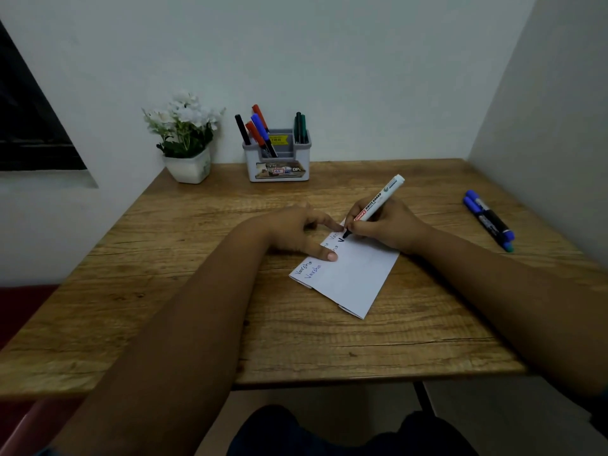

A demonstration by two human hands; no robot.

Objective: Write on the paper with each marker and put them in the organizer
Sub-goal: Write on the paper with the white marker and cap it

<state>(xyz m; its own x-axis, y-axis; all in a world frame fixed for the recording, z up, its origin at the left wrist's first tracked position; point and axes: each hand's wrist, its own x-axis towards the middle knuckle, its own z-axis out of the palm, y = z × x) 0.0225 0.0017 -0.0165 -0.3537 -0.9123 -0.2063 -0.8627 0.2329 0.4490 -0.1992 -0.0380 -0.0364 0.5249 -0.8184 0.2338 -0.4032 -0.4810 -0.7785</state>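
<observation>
A folded white paper (pixel 355 278) lies on the wooden table (pixel 197 291), with several handwritten words near its left and top edges. My right hand (pixel 385 230) grips a white whiteboard marker (pixel 378 200), its black tip touching the paper's upper part beside a fresh black stroke. My left hand (pixel 299 235) lies flat with fingers spread, pinning the paper's upper left corner. A grey and white organizer (pixel 279 159) stands at the back of the table with red, blue, black and green markers upright in it. Blue-capped markers (pixel 488 220) lie together at the table's right side.
A white pot of white flowers (pixel 186 139) stands at the back left, next to the organizer. Walls close in behind and to the right of the table. A dark window is on the left wall. My knees show below the table's front edge.
</observation>
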